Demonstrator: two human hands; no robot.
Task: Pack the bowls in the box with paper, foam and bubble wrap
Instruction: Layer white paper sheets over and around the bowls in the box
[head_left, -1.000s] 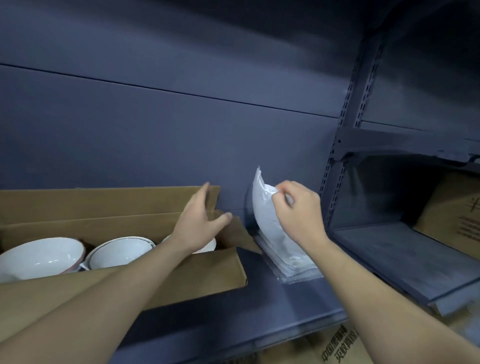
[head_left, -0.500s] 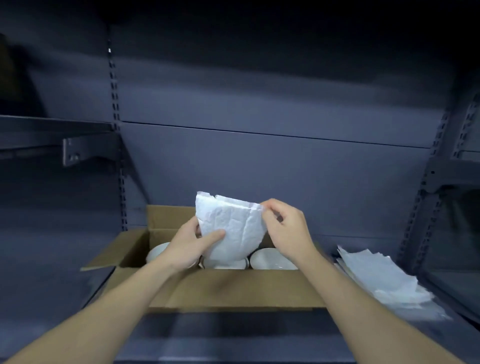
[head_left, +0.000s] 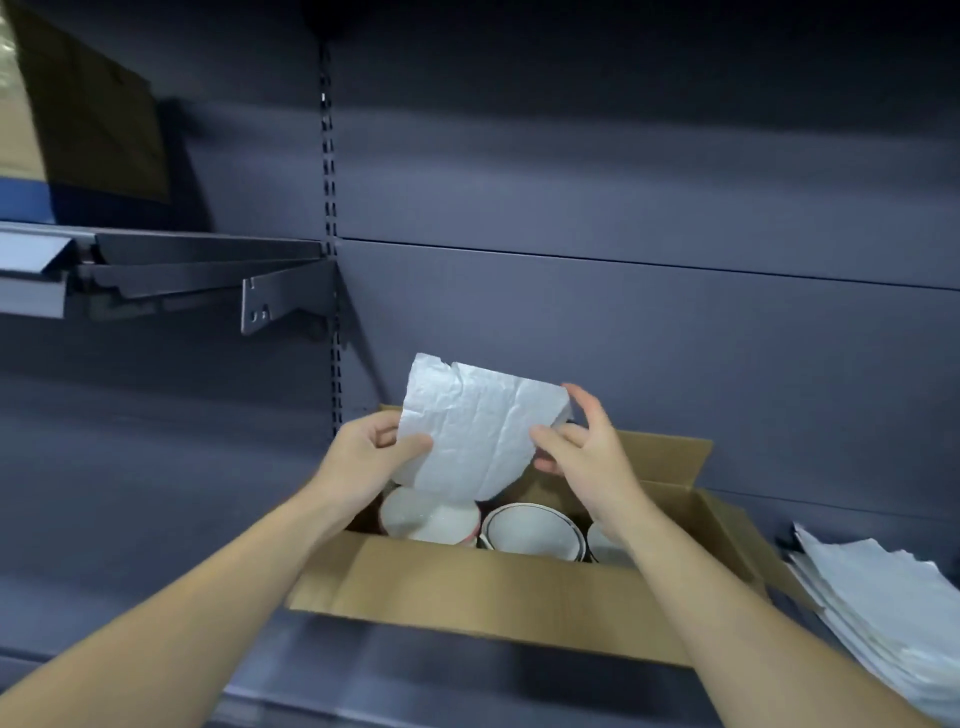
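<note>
While both hands (head_left: 363, 457) pinch foam sheet (head_left: 467, 436) (seemingly creased), bowls (head_left: 530, 530) wait.

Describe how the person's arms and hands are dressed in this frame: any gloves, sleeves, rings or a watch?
Both arms are bare from the bottom edge of the view to the fingers: no sleeves show. The left hand and the right hand wear no gloves, and no rings, watch or wristband can be seen on either.

Both hands (head_left: 363, 457) (head_left: 587, 457) hold a white foam sheet (head_left: 472, 436) above the box (head_left: 498, 592) — bowls (head_left: 530, 530) inside
</note>
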